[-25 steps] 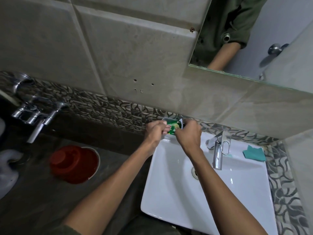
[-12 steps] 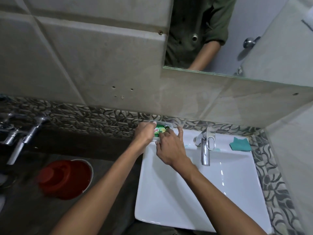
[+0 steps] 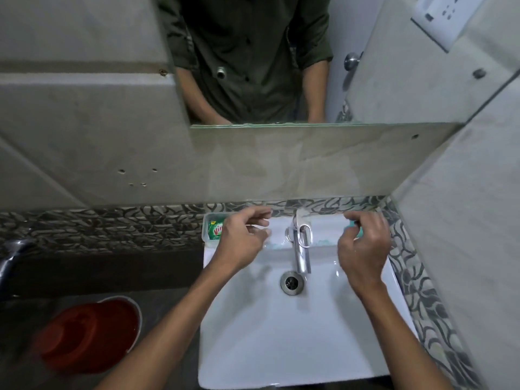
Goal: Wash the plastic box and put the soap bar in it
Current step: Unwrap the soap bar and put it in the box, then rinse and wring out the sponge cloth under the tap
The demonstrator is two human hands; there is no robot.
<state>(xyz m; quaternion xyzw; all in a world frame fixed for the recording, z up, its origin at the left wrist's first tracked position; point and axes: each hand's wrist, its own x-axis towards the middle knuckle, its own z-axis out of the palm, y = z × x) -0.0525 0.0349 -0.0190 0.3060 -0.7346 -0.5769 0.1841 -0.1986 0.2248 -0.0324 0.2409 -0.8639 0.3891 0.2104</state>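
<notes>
A clear plastic box (image 3: 206, 231) stands on the back left corner of the white sink (image 3: 281, 333). Inside it lies a green wrapped soap bar (image 3: 215, 229). My left hand (image 3: 242, 237) hovers just right of the box, fingers loosely curled and apart, holding nothing and hiding the box's right part. My right hand (image 3: 363, 243) hangs over the sink's back right, fingers curled and empty, in front of a teal cloth (image 3: 351, 223) that is mostly hidden.
A chrome tap (image 3: 301, 243) stands between my hands, above the drain (image 3: 292, 282). A red bucket (image 3: 87, 333) sits on the dark floor to the left. A mirror hangs above, and the tiled wall closes in on the right.
Both hands have left the box and the soap in it. My right hand has swung past the tap to the sink's right side. The camera has turned right.
</notes>
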